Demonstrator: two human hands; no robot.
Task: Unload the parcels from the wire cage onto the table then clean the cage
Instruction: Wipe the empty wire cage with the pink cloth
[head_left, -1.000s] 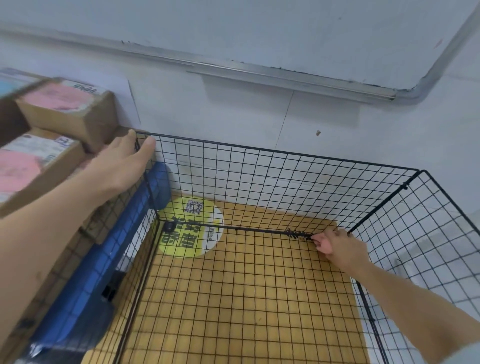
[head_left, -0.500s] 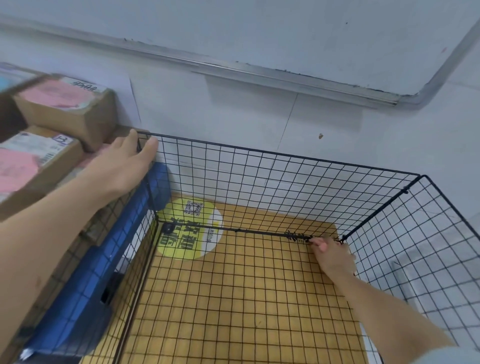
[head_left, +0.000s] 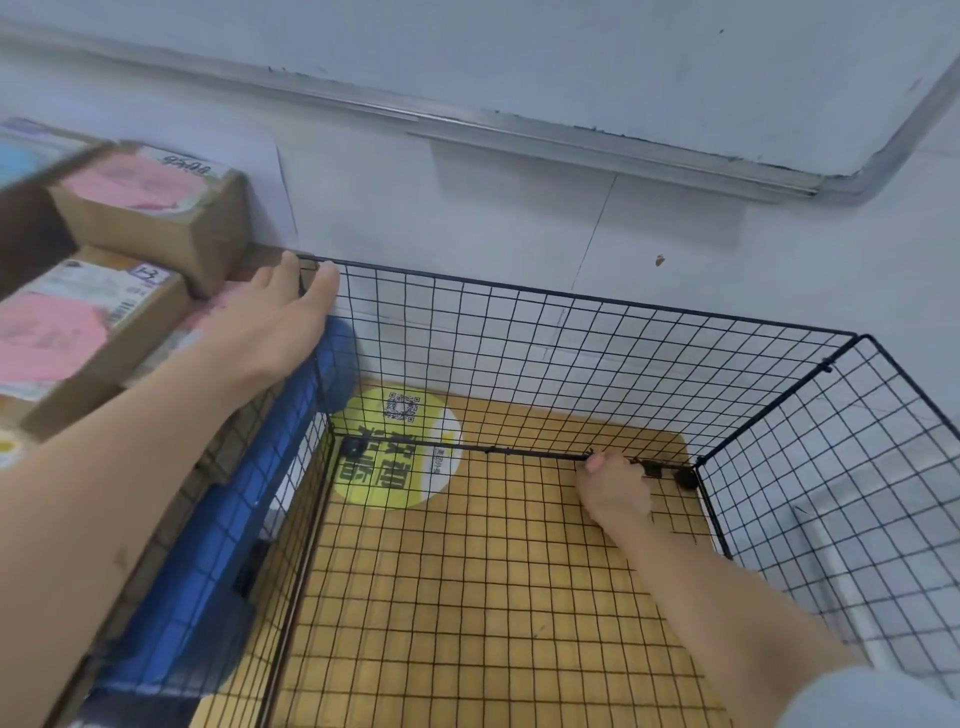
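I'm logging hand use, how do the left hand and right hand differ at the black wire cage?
The left hand rests on the top corner of the black wire cage, fingers straight; the right hand is down inside, fingers curled on the far bottom wire. The left hand is by brown cardboard parcels; the right hand is not. Both are bare.

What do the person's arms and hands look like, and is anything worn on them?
Both forearms are bare. The left hand and the right hand have no gloves; no ring or watch shows. A pale grey-blue sleeve starts higher up the right arm.
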